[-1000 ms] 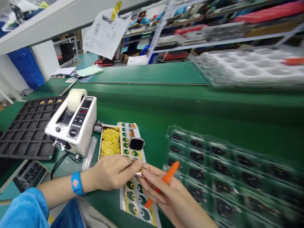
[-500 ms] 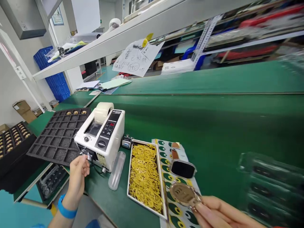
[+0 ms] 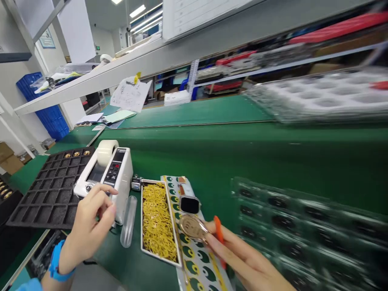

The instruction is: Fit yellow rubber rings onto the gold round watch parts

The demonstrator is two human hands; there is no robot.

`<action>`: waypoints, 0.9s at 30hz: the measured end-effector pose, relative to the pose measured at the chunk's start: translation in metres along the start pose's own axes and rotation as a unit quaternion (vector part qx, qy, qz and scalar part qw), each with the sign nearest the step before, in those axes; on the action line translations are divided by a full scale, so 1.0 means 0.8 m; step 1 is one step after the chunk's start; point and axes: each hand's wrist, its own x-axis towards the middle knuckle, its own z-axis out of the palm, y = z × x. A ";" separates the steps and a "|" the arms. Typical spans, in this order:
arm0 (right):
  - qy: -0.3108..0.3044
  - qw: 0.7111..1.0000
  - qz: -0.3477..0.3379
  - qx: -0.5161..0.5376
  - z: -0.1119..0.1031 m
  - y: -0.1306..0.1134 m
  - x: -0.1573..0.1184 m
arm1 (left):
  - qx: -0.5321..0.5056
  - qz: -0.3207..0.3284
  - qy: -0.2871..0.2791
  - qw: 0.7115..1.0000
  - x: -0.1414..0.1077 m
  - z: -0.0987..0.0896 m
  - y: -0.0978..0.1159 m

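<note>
My left hand (image 3: 91, 224), a blue band on its wrist, is in front of the white tape dispenser (image 3: 123, 173) and hides part of its front. Its thumb and fingers are curled towards each other; anything pinched there is too small to make out. A round gold metal piece (image 3: 191, 226) with an engraved face and a shiny fitting at its edge is held between the thumb and fingers of my right hand (image 3: 239, 254). An orange band-like item (image 3: 218, 230) shows at that hand's fingers. Below the piece lies a printed sheet (image 3: 201, 258) with green and yellow shapes.
A white-rimmed tray (image 3: 160, 256) holds many yellow rings. Beside it lies a clear plastic tube (image 3: 129, 221). A black compartment tray (image 3: 45, 198) is at left, clear blister trays (image 3: 291, 230) at right. A dark-faced square device (image 3: 189, 205) rests on the sheet.
The view has swung to the right. My left hand has come away from the dispenser's front outlet, up and to the right. My right hand still holds the gold piece.
</note>
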 end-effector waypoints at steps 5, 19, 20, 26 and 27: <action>-0.019 0.998 -0.004 0.058 0.008 -0.023 -0.006 | -0.188 0.001 -0.158 0.969 0.039 0.062 0.010; -0.072 0.995 -0.075 -0.004 0.011 -0.032 -0.012 | -0.237 -0.068 -0.274 0.930 0.033 0.136 -0.023; -0.068 0.995 -0.069 -0.004 0.011 -0.031 -0.012 | -0.235 -0.070 -0.274 0.930 0.032 0.136 -0.024; -0.073 0.996 -0.048 0.004 0.010 -0.033 -0.014 | -0.244 -0.075 -0.281 0.925 0.031 0.137 -0.026; -0.074 0.996 -0.044 0.007 0.009 -0.034 -0.015 | -0.242 -0.078 -0.286 0.924 0.031 0.137 -0.026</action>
